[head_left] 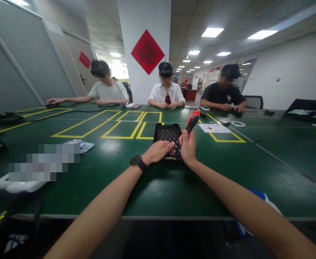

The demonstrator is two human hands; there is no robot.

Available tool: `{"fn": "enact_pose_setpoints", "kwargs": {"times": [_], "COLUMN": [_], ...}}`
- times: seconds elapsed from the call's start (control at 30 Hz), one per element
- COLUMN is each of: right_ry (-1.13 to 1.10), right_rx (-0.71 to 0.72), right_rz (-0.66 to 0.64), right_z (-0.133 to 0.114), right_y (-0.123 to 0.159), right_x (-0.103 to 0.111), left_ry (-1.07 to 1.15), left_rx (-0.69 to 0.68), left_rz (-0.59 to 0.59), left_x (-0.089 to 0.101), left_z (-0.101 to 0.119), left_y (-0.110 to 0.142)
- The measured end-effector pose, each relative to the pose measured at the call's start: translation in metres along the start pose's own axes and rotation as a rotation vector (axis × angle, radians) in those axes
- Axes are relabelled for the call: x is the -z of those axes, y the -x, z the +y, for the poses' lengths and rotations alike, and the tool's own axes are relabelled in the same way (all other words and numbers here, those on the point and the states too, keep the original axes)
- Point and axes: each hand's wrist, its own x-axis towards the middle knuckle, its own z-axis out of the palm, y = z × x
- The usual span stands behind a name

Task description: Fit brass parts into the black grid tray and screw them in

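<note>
My right hand (188,146) is wrapped round a screwdriver (193,120) with a red and black handle. The handle tilts up and to the right; its lower part is hidden in my fist. Under my hands lies a black open case (166,131) with many small pieces in rows inside. My left hand (158,151), with a dark watch on the wrist, reaches over the case's near left part. Its fingers are drawn together close to my right hand, and whatever is between them is too small to make out.
Yellow tape outlines (93,124) mark the green table (114,187). A white paper (214,128) and a white ring (238,123) lie to the right. A pale blurred-out object (39,167) lies at the left. Three people sit across the table.
</note>
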Motion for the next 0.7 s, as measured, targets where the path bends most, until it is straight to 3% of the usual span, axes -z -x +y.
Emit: {"fn": "enact_pose_setpoints", "kwargs": {"times": [0.7], "right_ry": [-0.035], "right_rx": [-0.034], "right_rz": [-0.006], "right_z": [0.0021], "right_y": [-0.0013], "right_x": [0.0], "left_ry": [0.034], "left_rx": [0.028], "left_rz": [-0.024], "left_x": [0.0008], "left_z": [0.0013], "left_y": [0.0005]}}
